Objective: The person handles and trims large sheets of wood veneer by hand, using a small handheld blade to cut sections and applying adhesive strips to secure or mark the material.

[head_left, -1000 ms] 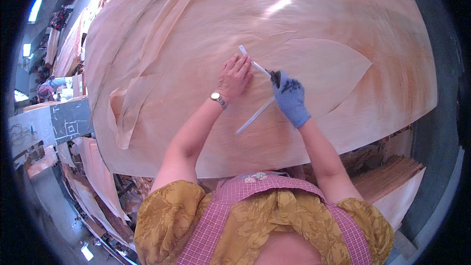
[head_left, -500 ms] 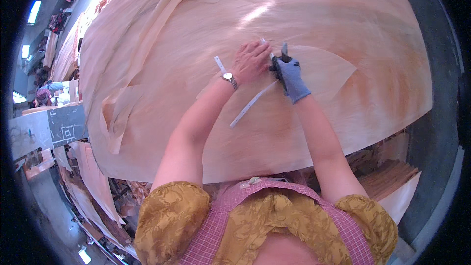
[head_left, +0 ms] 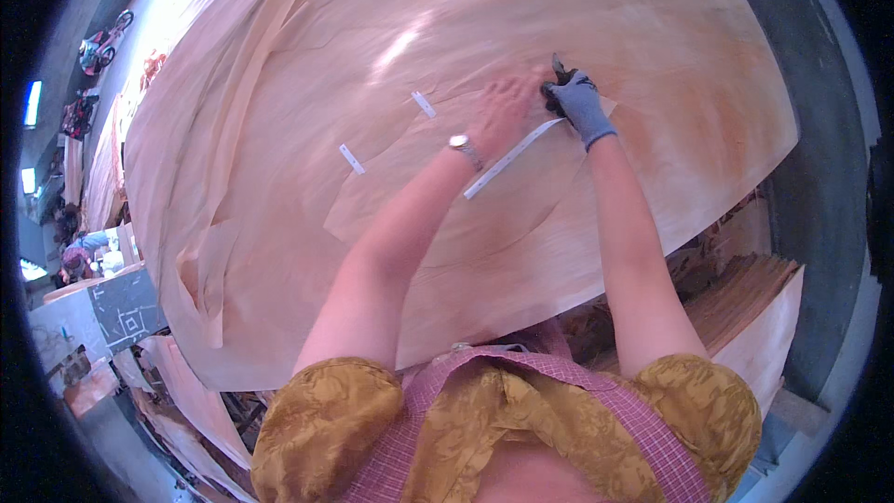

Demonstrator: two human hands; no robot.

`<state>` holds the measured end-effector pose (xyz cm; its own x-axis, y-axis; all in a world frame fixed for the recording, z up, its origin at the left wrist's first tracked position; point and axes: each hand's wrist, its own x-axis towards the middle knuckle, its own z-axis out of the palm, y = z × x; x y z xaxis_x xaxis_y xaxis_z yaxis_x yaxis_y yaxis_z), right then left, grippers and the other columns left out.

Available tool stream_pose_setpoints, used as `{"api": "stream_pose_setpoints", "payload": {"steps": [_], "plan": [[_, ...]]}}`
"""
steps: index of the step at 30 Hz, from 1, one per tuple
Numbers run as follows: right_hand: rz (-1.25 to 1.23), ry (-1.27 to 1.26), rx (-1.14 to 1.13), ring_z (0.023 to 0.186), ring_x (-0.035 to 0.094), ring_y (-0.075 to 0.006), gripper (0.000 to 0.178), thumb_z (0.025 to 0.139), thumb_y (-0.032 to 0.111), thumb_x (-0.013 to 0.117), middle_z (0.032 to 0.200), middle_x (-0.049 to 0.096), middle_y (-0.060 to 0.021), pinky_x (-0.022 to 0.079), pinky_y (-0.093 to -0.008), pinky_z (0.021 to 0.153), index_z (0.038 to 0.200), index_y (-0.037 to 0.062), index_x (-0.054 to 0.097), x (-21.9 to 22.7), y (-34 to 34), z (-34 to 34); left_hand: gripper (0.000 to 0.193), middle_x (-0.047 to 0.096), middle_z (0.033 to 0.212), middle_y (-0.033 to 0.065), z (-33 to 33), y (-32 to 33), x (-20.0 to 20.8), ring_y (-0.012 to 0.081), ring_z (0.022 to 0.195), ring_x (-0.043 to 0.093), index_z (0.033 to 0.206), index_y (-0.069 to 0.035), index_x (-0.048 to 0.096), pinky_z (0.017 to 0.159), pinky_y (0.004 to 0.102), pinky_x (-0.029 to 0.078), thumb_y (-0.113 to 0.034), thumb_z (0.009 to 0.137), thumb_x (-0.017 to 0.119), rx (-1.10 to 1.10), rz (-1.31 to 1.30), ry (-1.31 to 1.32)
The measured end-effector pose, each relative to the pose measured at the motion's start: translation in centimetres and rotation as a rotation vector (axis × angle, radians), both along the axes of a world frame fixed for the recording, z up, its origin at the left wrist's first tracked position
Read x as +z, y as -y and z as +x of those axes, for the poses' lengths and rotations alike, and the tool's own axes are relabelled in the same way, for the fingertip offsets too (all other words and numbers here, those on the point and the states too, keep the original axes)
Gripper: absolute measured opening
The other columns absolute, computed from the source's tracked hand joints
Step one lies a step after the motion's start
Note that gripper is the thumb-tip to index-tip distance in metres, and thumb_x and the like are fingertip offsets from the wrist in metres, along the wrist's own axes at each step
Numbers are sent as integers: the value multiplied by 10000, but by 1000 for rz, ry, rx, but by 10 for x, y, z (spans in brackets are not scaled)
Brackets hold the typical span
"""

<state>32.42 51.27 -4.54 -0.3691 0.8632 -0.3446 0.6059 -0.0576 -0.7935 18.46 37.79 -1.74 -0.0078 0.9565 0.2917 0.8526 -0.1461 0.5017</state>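
Observation:
A pale wood veneer sheet (head_left: pixel 307 270) spreads under both hands, with an irregular veneer patch (head_left: pixel 531 214) lying on it. My bare left hand (head_left: pixel 503 110), a watch at its wrist, lies over the veneer with fingers stretched out, slightly blurred. To its right, my right hand (head_left: pixel 579 102) wears a blue-grey glove with dark fingers, closed. A long white tape strip (head_left: pixel 512 158) runs from those fingers down to the left. A dark narrow piece (head_left: pixel 559 67) sticks up from the glove; its kind is unclear. Two short tape pieces, one upper (head_left: pixel 424 104) and one lower (head_left: pixel 351 159), lie left of my left hand.
Loose veneer strips (head_left: pixel 251 74) overlap along the sheet's left side. Stacked veneer (head_left: pixel 745 307) stands below its right front edge. A grey board (head_left: pixel 128 307) with white marks is at the left. Further off are a person (head_left: pixel 79 256) and a parked motorbike (head_left: pixel 104 42).
A second short tape piece now shows on the veneer, where my left hand was before. Both hands have moved right across the sheet, the tape strip going with my right hand. The view has shifted too.

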Motion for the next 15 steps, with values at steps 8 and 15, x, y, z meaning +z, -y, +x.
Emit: {"api": "stream_pose_setpoints", "payload": {"steps": [8,15], "plan": [[-265,-313,-278,525,618,-124,221,881,237,663,640,658,-70,454,-283,467,895,19,627,12,64,46,541,447,1411,94,21,-1,-4,250,1264,420,1385,-171,473,964,480,366,-236,855,564,8,-95,-312],[-102,-395,-327,433,512,-95,158,898,208,661,634,656,-59,379,-257,403,914,56,619,19,48,95,497,477,1383,99,32,-13,4,266,1222,472,1346,-160,507,931,459,373,-231,859,574,24,-116,-345]]}}
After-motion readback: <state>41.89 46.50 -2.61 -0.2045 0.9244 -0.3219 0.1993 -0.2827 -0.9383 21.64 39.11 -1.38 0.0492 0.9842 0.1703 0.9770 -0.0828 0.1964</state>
